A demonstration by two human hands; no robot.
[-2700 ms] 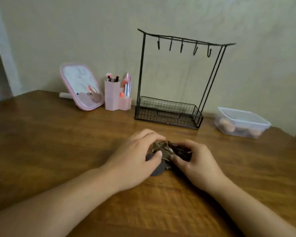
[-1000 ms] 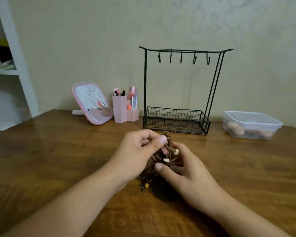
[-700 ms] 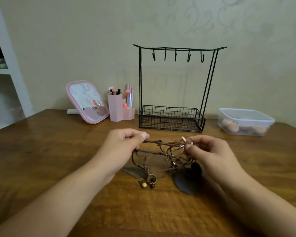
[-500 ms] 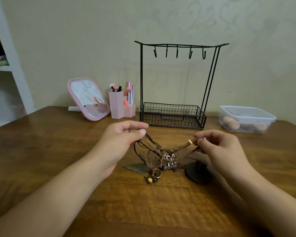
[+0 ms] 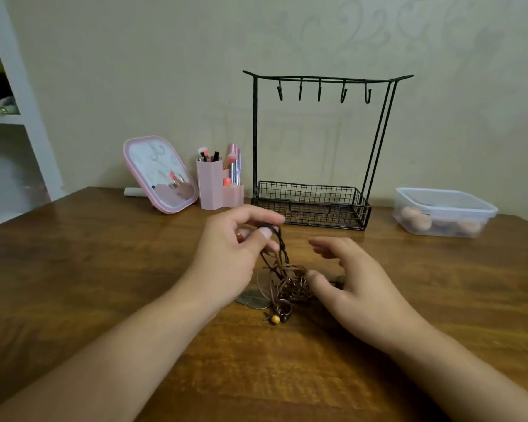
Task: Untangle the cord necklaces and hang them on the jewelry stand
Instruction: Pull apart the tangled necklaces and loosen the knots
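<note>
A tangle of brown cord necklaces (image 5: 288, 284) with beads and metal pendants lies on the wooden table (image 5: 104, 269). My left hand (image 5: 235, 251) pinches a dark cord loop between thumb and forefinger and lifts it above the heap. My right hand (image 5: 354, 284) hovers just right of the tangle with fingers spread and relaxed, its thumb close to the cords, holding nothing. The black wire jewelry stand (image 5: 317, 147) stands behind, its several hooks bare and a mesh basket at its base.
A pink mirror (image 5: 160, 175) and a pink brush holder (image 5: 217, 187) stand left of the stand. A clear lidded box (image 5: 444, 211) sits at the right rear. White shelving (image 5: 13, 117) rises at the far left.
My right hand has let go of the cord end and opened. The stretched cords have dropped back into a heap while my left hand keeps its pinch.
</note>
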